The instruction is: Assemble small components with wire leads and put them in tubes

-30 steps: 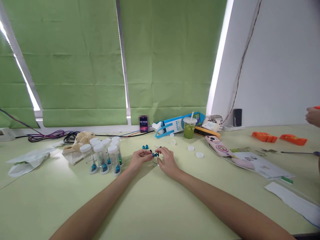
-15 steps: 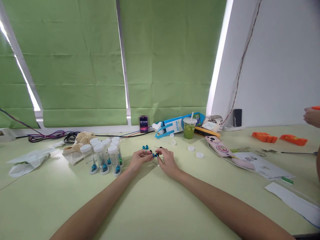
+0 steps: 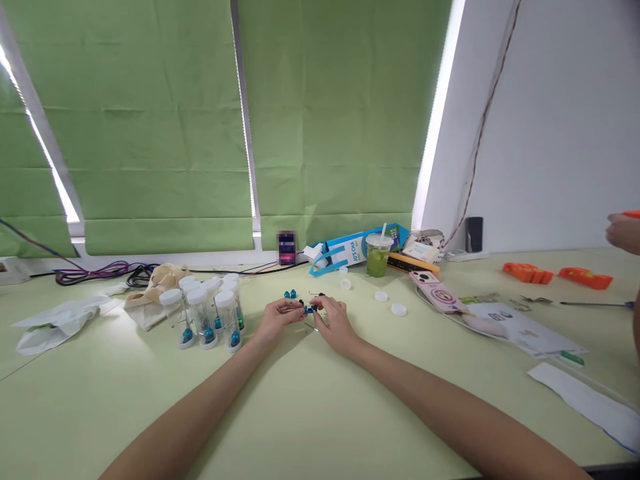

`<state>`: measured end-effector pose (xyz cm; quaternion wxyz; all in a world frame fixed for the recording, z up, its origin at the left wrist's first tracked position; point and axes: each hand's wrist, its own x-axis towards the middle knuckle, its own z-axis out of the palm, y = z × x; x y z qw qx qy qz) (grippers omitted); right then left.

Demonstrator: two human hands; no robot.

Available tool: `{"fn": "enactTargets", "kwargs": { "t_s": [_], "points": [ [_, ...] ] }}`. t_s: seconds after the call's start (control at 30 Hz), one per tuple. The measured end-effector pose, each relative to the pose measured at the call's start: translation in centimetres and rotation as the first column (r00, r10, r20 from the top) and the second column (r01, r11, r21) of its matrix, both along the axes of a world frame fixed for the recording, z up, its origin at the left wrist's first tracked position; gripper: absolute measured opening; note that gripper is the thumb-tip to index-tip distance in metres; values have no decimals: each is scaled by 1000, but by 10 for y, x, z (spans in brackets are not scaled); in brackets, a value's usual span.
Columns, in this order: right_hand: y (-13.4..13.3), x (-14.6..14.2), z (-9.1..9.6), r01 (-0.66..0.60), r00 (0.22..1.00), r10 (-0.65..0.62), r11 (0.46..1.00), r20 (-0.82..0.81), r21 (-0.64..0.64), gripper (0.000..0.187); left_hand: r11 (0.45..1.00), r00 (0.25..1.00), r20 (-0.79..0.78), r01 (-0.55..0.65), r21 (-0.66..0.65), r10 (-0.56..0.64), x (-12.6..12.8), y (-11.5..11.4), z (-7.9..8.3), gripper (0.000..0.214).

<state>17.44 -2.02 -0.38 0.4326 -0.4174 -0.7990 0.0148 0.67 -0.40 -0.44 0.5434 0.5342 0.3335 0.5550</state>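
My left hand (image 3: 278, 319) and my right hand (image 3: 334, 321) meet at the middle of the pale green table (image 3: 300, 413), fingertips pinched together on a small blue and black part (image 3: 310, 309). Two loose blue round pieces (image 3: 290, 293) lie just beyond the fingers. A thin metal pin lies under my right hand; I cannot make out its ends. To the left of my left hand stands a cluster of clear tubes (image 3: 207, 310) with white caps, blue and green pieces inside them.
White caps (image 3: 399, 309) lie right of my hands. Further back are a green iced drink (image 3: 378, 256), a blue carton (image 3: 350, 252), a pink phone (image 3: 437, 293), papers (image 3: 520, 327), orange parts (image 3: 527, 272). Cables (image 3: 100, 272), a cloth bag and plastic wrap sit left. Another person's hand (image 3: 623, 233) shows far right.
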Motion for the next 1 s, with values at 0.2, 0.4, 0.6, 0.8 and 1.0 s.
{"fn": "enactTargets", "kwargs": {
  "t_s": [0.2,0.4,0.6,0.8,1.0],
  "points": [
    [1,0,0,7,1000,-7,1000,8,-11,25,1000,1000,-2,2,-4,-2,0,1,0,28],
    [1,-1,-1,12,1000,-12,1000,16,-16,28,1000,1000,2,-5,-2,5,0,1,0,30],
    [1,0,-1,20,1000,-20,999,18,-25,29,1000,1000,-3,-4,-4,4,0,1,0,29],
    [2,0,-2,26,999,-25,999,22,-28,30,1000,1000,-5,-4,2,4,0,0,1,30],
    [3,-1,-3,29,999,-28,999,26,-29,29,1000,1000,0,2,11,-2,-1,1,-1,29]
  ]
}}
